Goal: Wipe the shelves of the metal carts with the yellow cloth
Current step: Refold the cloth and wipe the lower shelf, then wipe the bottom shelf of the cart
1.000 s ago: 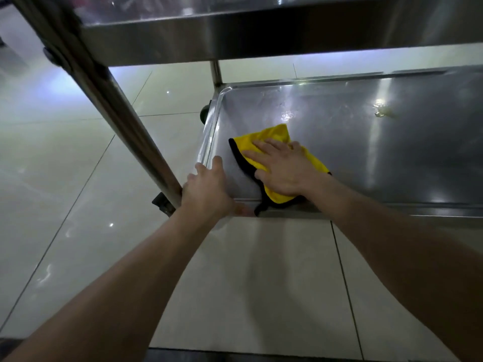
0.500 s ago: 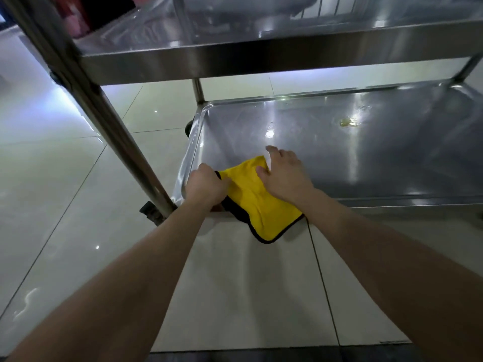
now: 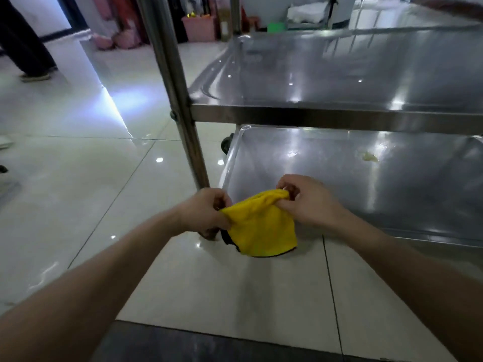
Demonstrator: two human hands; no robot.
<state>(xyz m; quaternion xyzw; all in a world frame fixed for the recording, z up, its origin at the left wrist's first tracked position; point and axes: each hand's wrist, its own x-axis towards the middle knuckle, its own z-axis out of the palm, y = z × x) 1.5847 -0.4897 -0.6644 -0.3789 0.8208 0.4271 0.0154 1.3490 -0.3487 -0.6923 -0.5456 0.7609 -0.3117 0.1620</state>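
The yellow cloth is held up between both hands, in front of the near left corner of the cart's lower shelf and above the tiled floor. Its left edge is gripped by the left hand, whose fingers are curled round the fabric. Its bunched top edge is pinched by the fingers of the right hand. The cloth hangs down from the two grips, and a black hem is seen along its bottom edge. A small pale smear lies on the lower shelf, toward the back right and well apart from the cloth. The upper shelf is fixed above to an upright metal post. A black wheel is seen at the lower shelf's far left corner, and a pink bin in the background.
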